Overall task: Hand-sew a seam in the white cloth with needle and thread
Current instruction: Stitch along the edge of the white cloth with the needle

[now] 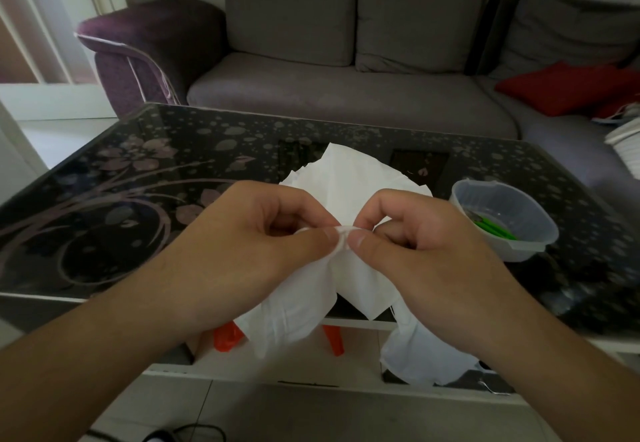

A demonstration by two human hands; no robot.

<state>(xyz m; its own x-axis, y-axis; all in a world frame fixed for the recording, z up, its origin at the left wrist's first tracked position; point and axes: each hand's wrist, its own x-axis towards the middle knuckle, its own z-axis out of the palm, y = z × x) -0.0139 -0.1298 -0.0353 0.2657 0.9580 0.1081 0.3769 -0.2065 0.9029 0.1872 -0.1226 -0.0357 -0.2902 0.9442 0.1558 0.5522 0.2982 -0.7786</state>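
**Both Hands Pinched on a Fold of White Cloth**

Behind everything, spread across the far side: a grey sofa (346, 95) with a purple armrest at its left end and a red cushion (568, 87) on its right part. Nearer, filling the middle: a dark glass table (138, 199) printed with pale flowers. Draped over the table's near edge and hanging below it: the white cloth (349, 178), its upper part lying on the glass. Raised above the near edge, both arms reaching in from below. Left hand (256, 244) curled, thumb and forefinger clamped on a small fold of the cloth. Right hand (426, 247) curled likewise, pinching the same fold just beside the left thumb, fingertips nearly touching. Set on the table right of the hands: a clear plastic bowl (540, 230) with green-handled items (495, 228) inside. Needle and thread too small to make out.
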